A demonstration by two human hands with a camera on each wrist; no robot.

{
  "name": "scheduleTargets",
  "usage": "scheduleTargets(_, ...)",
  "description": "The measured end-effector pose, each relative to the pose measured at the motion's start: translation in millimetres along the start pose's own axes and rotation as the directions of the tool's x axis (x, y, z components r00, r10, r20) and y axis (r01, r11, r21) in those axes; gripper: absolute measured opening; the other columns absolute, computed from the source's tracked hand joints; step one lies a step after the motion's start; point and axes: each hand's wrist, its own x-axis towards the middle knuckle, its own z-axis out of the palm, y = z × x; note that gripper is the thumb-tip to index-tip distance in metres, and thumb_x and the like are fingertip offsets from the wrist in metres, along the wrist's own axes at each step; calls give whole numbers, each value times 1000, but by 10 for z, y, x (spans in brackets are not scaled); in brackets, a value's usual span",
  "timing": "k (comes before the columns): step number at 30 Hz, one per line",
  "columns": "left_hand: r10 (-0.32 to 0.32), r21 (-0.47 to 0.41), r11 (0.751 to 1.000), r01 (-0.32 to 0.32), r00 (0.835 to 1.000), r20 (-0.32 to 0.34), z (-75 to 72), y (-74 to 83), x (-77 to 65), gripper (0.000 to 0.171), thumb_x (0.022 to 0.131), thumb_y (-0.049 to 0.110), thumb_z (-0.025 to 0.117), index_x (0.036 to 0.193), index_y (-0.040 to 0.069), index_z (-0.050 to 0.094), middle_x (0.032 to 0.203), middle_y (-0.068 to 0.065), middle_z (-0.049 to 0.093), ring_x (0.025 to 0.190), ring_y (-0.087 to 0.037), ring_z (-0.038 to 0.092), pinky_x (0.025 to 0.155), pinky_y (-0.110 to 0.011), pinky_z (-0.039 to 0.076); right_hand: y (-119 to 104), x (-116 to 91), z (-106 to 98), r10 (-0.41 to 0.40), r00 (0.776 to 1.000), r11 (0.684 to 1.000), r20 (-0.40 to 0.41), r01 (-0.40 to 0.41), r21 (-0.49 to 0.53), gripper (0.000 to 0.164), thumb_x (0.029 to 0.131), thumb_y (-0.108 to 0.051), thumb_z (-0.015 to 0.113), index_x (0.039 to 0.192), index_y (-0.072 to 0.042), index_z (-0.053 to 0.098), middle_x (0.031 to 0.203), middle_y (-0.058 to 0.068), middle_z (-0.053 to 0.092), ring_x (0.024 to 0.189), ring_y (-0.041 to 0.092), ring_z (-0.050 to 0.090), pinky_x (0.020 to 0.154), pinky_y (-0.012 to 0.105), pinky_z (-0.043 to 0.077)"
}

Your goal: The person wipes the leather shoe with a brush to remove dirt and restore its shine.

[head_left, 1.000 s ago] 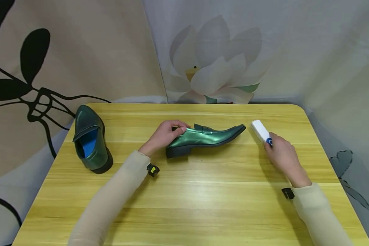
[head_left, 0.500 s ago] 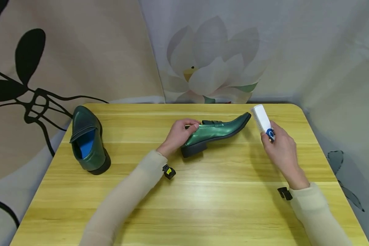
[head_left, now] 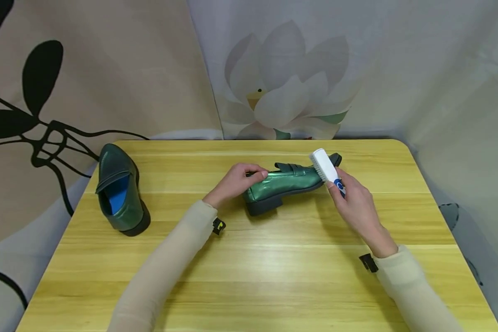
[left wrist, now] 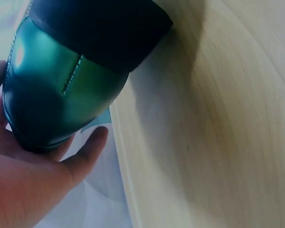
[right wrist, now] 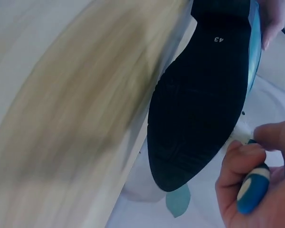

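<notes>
A green metallic loafer (head_left: 280, 183) is held a little tilted, toe raised, above the middle of the table. My left hand (head_left: 235, 183) grips it by the heel opening, and the left wrist view shows the rounded heel back (left wrist: 61, 109) between fingers and thumb. My right hand (head_left: 354, 200) holds a white and blue brush (head_left: 323, 165) by its handle. The bristles face the loafer near its toe; whether they touch is hard to tell. In the right wrist view the dark sole (right wrist: 199, 104) shows, and the blue brush handle (right wrist: 253, 192) lies in the curled fingers.
Another green loafer (head_left: 120, 189) with a blue insole stands at the table's left edge, toe toward the back. The wooden table (head_left: 269, 281) ends at a printed curtain (head_left: 149, 69) behind.
The loafer has moved right and its toe has tilted up. My right hand has raised the brush, then brought it left over the front of the loafer.
</notes>
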Motion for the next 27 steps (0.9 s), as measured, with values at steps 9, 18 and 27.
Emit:
scheduleTargets(9,-91,-115,990,88,996,-24,-55,-53,6,35,106,27,59,127,3,73,129,-12,70,123,-25,60,107,-40,43,-230,-26,199,-159,987,978,-11,156,-135,51,104,-20,66,145,7,52,122,29,65,96,41,68,71,58,57)
scheduleTargets(18,-163,-159,975,154,985,-47,-37,-63,26,38,107,27,59,131,1,70,134,-14,67,128,-27,57,109,-41,43,-429,-58,509,-447,893,882,43,448,-144,55,95,-16,77,139,6,53,104,21,67,71,28,64,53,42,56)
scheduleTargets(27,-175,-197,967,163,983,-49,-28,-58,9,38,107,27,58,131,1,70,134,-14,67,127,-27,57,110,-42,42,-477,-111,564,-538,831,815,140,556,-165,49,97,-25,76,133,2,58,101,15,69,69,24,69,53,40,57)
